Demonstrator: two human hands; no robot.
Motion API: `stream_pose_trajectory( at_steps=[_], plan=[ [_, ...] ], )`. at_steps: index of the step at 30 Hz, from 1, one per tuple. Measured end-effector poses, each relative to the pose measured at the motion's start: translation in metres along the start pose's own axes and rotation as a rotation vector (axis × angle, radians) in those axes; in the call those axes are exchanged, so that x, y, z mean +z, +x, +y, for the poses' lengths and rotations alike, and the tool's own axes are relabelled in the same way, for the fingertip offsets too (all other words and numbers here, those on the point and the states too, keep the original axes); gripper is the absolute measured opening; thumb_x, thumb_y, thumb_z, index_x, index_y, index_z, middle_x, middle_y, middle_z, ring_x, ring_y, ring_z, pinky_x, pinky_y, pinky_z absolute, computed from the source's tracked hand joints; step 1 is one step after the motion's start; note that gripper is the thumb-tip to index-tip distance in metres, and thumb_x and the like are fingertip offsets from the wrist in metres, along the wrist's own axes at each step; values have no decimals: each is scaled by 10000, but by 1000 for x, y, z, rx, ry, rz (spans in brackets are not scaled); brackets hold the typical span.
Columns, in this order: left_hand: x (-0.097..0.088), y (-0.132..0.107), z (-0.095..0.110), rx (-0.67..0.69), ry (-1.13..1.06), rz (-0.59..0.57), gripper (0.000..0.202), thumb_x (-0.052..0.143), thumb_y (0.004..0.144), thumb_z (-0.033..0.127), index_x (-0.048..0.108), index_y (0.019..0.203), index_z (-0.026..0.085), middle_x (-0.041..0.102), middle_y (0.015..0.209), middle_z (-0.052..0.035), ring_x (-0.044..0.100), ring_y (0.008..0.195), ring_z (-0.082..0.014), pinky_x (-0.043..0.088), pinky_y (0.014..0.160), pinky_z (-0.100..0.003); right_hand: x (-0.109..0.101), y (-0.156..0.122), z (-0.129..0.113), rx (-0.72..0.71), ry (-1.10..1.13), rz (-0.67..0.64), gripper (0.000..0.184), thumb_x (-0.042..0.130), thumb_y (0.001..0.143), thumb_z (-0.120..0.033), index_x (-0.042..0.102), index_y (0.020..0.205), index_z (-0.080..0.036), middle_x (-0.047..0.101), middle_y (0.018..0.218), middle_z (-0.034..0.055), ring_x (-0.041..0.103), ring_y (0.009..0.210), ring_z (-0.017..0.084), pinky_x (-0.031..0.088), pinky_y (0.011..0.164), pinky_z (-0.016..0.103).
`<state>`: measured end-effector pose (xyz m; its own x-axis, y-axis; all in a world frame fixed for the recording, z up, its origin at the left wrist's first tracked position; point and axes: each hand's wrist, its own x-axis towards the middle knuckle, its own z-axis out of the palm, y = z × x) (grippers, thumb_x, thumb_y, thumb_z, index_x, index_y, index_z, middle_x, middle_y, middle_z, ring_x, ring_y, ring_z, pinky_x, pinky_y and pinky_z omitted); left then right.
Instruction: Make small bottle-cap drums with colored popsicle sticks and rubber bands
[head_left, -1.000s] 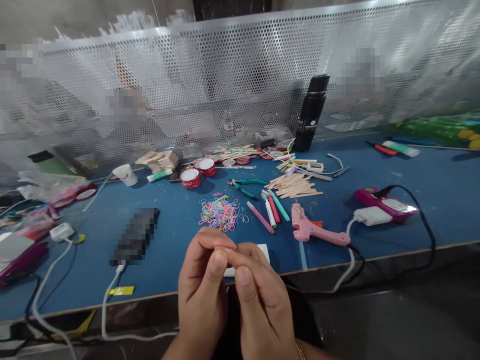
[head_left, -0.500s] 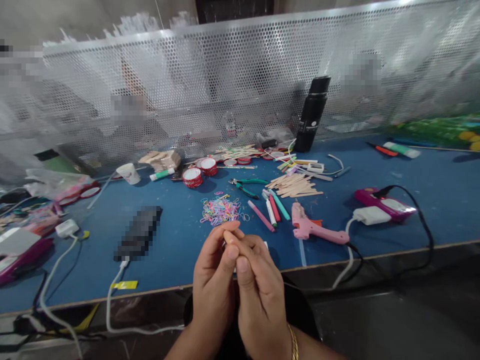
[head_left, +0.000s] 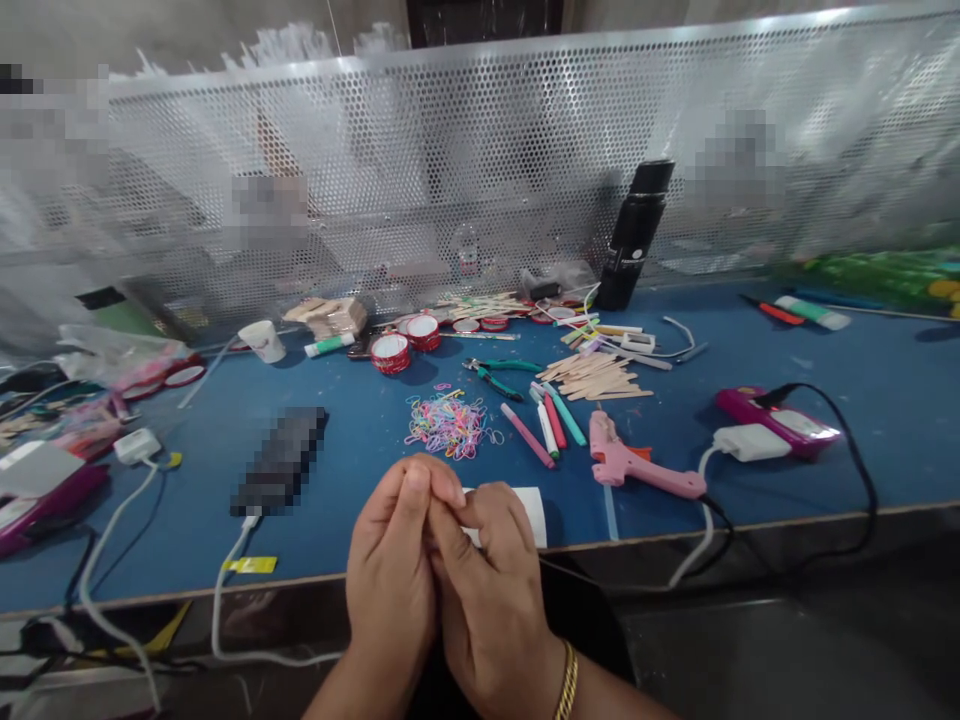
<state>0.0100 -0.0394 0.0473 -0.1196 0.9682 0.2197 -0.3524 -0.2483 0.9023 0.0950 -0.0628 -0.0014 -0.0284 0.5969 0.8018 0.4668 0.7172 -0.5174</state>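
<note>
My left hand [head_left: 394,570] and my right hand [head_left: 491,585] are pressed together at the table's front edge, fingers curled and thumbs side by side. Whatever sits between the fingertips, if anything, is hidden. Partly covered by my right hand, a white sheet of paper [head_left: 531,512] lies on the blue table. Just beyond my fingers is a loose pile of small pastel loops [head_left: 452,423]. To the right of that pile lie several markers [head_left: 551,420], and farther right rests a pink glue gun [head_left: 637,467]. Teal-handled cutters [head_left: 502,375] lie behind the loops.
Wooden craft sticks [head_left: 596,374] are heaped behind the markers. Red tape rolls [head_left: 391,353], a paper cup [head_left: 262,341] and a black bottle [head_left: 636,240] stand along the perforated metal screen [head_left: 495,150]. A phone [head_left: 281,460] with a white cable lies left; a purple power strip [head_left: 795,425] lies right.
My joined hands have shifted left and turned, with my left fingers now folded over. More of the white paper shows beside my right hand. The view has moved slightly.
</note>
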Motion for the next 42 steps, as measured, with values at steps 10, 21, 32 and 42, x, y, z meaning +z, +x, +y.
stream_pose_trajectory(
  at_steps=[10, 21, 32, 42],
  plan=[
    [2, -2, -14, -156, -182, 43, 293, 882, 781, 361, 791, 1027, 231, 751, 921, -32, 688, 790, -148, 565, 768, -234, -6, 11, -1, 196, 191, 32, 511, 412, 1066, -156, 463, 1552, -305, 624, 1395, 82, 572, 1311, 226, 538, 1069, 428],
    [3, 7, -8, -130, -195, 45, 320, 860, 808, 387, 678, 687, 153, 616, 701, 8, 565, 646, -81, 529, 646, -137, -2, 5, 15, -49, -57, -24, 522, 404, 1036, -181, 483, 1552, -176, 646, 1134, 131, 573, 1020, 269, 499, 920, 498],
    [1, 21, -27, -449, -535, 315, 267, 949, 692, 216, 780, 890, 155, 748, 753, 2, 665, 551, -77, 564, 519, -143, -1, 19, 17, 778, 1009, 113, 253, 666, 968, -429, 809, 1152, -330, 751, 1206, 40, 676, 1130, 222, 511, 1098, 439],
    [9, 25, -5, -397, -422, 333, 303, 595, 943, -38, 783, 1084, 154, 817, 945, -57, 738, 623, -68, 623, 590, -124, -9, 35, 24, 1068, 1283, 340, 350, 865, 756, -460, 829, 1050, -274, 795, 1094, 47, 701, 1083, 221, 492, 1148, 457]
  ],
)
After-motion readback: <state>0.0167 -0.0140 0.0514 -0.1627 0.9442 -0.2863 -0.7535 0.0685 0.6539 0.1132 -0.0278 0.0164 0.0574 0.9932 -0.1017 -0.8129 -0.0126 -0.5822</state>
